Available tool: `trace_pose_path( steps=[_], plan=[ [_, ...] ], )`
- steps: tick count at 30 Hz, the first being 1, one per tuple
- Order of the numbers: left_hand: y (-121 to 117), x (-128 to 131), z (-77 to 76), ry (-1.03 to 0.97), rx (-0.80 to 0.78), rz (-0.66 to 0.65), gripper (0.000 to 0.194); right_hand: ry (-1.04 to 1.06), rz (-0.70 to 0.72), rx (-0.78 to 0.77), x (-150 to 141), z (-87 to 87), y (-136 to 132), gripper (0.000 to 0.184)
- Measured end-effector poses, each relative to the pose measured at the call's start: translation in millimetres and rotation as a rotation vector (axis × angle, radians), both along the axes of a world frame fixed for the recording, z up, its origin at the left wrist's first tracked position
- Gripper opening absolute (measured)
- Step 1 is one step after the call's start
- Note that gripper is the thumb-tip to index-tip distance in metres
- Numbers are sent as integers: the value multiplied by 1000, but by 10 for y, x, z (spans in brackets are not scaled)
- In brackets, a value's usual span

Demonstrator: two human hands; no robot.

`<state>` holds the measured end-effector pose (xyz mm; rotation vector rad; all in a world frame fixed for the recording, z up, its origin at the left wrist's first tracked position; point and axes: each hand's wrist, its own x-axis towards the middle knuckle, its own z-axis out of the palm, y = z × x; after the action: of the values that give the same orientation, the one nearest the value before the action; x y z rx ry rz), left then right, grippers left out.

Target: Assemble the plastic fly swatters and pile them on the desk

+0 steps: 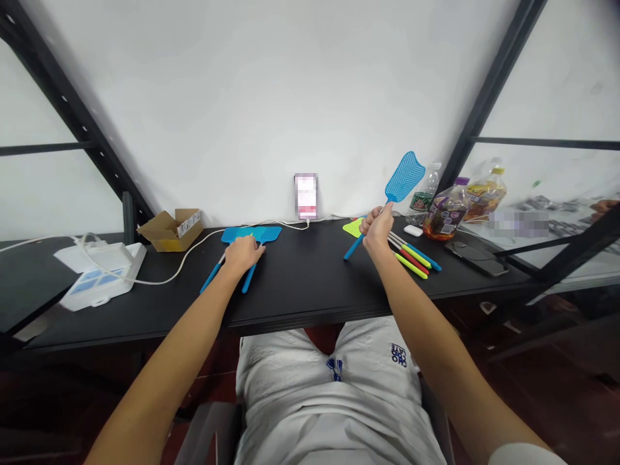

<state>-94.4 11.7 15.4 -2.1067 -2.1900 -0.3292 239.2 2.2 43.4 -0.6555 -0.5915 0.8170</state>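
Note:
In my right hand [379, 226] a blue fly swatter [405, 177] is held up by its shaft, its mesh head tilted to the upper right and its blue handle pointing down to the left. Below that hand lies a bunch of fly swatters with yellow-green, red and blue handles [411, 259]; a yellow-green head [353, 227] shows at its left. My left hand [243, 254] rests on blue fly swatters [265, 233] lying on the table, with its fingers curled at the shaft of one. Two blue handles stick out toward me; the hand hides part of the shafts.
A phone [306, 196] with a cable leans on the wall. Left are an open cardboard box [173, 230] and a white case [101, 274]. Right are bottles [446, 210], a white earbud case [413, 230] and a dark phone [477, 258]. Black metal posts frame the table [310, 278].

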Motion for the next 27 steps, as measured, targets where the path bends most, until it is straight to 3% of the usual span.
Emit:
trace_pose_path(
  steps=[3,7,11,15,21,27],
  plan=[
    [-131,128,48,2,143,-9,39,58,26,-33,6,-1,2,55],
    [-453,634,95,-46,362,-252,38,136,109,-44,15,-15,3,56],
    [-664,1323,29,-90,347,-542,36,176,185,-90,-6,-24,-19,54],
    [-633,1751,-80,-28,264,-655,34,188,245,-132,-55,-43,-33,54],
    [-544,1724,-160,0,216,-682,31,223,307,-145,-122,-64,-11,53],
    [-547,1666,-158,8,154,-682,30,236,264,-166,-33,-65,48,55]
  ],
)
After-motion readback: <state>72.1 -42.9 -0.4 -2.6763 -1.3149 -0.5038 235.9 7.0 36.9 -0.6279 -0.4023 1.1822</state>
